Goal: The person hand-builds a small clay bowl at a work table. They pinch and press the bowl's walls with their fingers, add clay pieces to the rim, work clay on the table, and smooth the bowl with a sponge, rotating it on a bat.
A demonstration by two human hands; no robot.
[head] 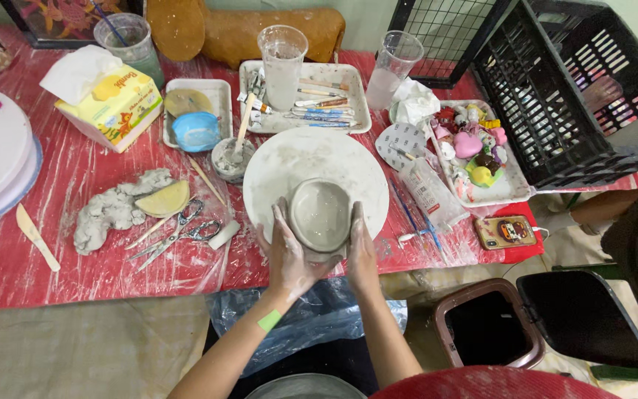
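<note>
- Clay bowl (pixel 320 216), grey and shallow, sits at the centre of the frame, low on the near edge of a round white turntable (pixel 289 159).
- Left hand (pixel 288 253), smeared with clay, cups the bowl's left wall with fingers curled partly closed around it; a green band shows on that forearm.
- Right hand (pixel 361 250) presses the bowl's right wall, fingers fairly straight and laid flat against it, so the bowl is held between both palms.
- Black bin (pixel 487 326) with a brown rim stands open at the lower right, beside a black chair seat (pixel 583 316).
- Scissors (pixel 179 230) and thin wooden tools lie left of the turntable, next to a lump of grey clay (pixel 112 210) and a yellow sponge wedge (pixel 164 199).
- Phone (pixel 505 231) in a patterned case rests right of the hands on the table's near edge.
- Red table (pixel 9 258), wrapped in clear plastic film, carries everything.
- Farther back, a yellow tissue box (pixel 116 105) sits at the upper left, a white tray of brushes (pixel 319 103) with a clear cup (pixel 283 65) at the upper middle.
- Small tray of coloured figures (pixel 478 151) lies to the right, below a black crate (pixel 577 89) in the upper right corner.
</note>
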